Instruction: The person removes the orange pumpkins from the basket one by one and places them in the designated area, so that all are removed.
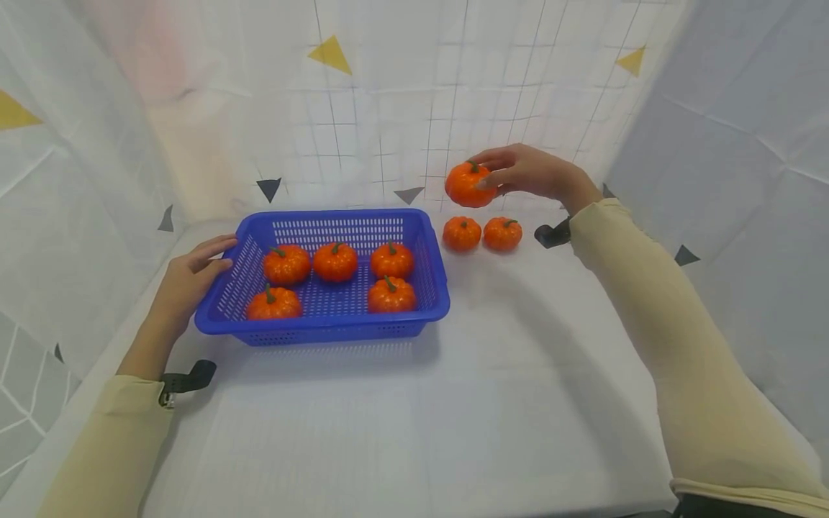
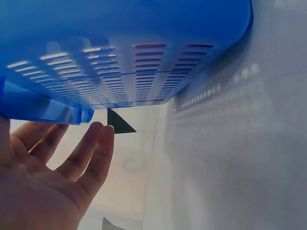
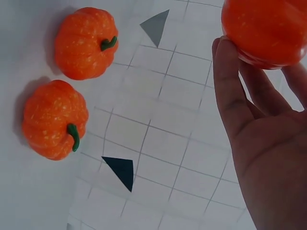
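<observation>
My right hand [image 1: 527,171] holds a small orange pumpkin [image 1: 468,185] in the air, fingers and thumb around its side. In the right wrist view the same pumpkin [image 3: 266,31] is cut off by the top edge. Below it, two more pumpkins [image 1: 462,234] [image 3: 86,43] with green stems sit side by side on the table. A blue perforated plastic basket [image 1: 324,334] stands to their left with several pumpkins [image 1: 335,262] inside. At the basket's left rim rests my left hand [image 1: 188,284], its fingers fairly straight and holding nothing clear of the rim.
A white cloth covers the table [image 1: 414,424]. White sheets hang at the back and both sides; the back sheet [image 1: 388,115] has grid lines with yellow and dark triangles. Black wrist straps [image 1: 188,379] show on both arms.
</observation>
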Demonstrator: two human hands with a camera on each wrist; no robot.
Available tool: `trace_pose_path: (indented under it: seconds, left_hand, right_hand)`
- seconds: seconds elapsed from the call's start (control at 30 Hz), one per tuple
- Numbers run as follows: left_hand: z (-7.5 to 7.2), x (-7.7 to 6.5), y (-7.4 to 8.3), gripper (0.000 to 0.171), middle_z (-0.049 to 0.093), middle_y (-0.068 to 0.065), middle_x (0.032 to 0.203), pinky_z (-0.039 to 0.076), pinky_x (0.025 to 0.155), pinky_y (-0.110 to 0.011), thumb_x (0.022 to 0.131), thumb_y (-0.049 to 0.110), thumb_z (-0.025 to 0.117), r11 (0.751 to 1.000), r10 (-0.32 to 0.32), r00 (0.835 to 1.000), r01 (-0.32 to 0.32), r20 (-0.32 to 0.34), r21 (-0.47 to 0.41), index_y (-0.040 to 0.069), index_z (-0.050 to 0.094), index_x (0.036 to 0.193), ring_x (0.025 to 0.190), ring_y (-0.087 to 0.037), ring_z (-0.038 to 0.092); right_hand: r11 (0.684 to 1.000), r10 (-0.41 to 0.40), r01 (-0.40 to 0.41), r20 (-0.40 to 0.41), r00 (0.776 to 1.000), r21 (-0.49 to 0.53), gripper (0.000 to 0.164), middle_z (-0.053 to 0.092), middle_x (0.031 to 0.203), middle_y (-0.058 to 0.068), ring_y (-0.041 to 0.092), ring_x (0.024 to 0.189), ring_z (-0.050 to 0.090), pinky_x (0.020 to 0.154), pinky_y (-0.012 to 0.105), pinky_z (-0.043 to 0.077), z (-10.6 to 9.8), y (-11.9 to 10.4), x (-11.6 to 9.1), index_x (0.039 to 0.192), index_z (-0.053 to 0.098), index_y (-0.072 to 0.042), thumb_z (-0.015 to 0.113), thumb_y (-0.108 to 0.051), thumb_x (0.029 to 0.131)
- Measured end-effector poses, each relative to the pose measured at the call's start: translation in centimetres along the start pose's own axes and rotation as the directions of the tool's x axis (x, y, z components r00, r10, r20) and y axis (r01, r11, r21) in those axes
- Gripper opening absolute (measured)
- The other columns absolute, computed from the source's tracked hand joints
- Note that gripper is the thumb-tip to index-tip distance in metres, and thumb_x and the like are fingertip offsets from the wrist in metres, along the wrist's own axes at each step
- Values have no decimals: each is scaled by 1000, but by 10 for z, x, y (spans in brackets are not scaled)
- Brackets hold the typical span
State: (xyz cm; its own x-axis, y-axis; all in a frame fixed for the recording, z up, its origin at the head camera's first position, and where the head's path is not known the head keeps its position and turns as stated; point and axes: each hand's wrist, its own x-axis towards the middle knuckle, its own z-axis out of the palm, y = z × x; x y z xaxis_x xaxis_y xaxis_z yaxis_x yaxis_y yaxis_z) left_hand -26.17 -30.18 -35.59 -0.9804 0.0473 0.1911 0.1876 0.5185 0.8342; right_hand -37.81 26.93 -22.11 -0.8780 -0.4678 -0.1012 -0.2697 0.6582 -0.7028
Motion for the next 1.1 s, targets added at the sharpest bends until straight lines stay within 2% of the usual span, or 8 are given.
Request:
trace_pose_path:
  seconds: [0.3, 0.7, 0.93, 1.1]
  left_hand:
    - [0, 0, -1, 53, 38, -9, 164, 34, 115, -62, 109, 35, 54, 1000, -1, 1000, 1, 0, -19, 10, 50, 155, 147, -43, 36]
    - [2, 2, 0, 52, 39, -9, 164, 30, 119, -57, 110, 34, 54, 1000, 15, 1000, -15, -4, -19, 10, 50, 155, 150, -37, 32]
    - [4, 3, 1, 51, 39, -10, 164, 31, 119, -54, 110, 32, 55, 999, 27, 1000, -27, 1, -30, 9, 51, 155, 150, -36, 33]
    - [5, 2, 1, 50, 40, -10, 163, 32, 119, -53, 109, 32, 55, 999, 33, 999, -33, -1, -26, 8, 52, 154, 149, -36, 34]
  right_hand:
    - [998, 52, -51, -40, 998, 35, 63, 60, 140, 5, 24, 121, 61, 109, 45, 47, 0, 16, -1, 157, 48, -20, 69, -39, 100]
    - [993, 104, -97, -94, 990, 72, 64, 58, 144, 6, 25, 125, 58, 111, 47, 45, -2, 37, -2, 158, 47, -19, 69, -39, 101]
    - [987, 139, -129, -110, 984, 100, 66, 52, 151, 7, 28, 130, 53, 114, 50, 41, -6, 61, -4, 161, 42, -21, 67, -37, 102]
    - [984, 127, -109, -124, 984, 140, 62, 49, 153, 7, 27, 133, 50, 114, 50, 41, -8, 76, -7, 161, 42, -20, 65, -34, 104]
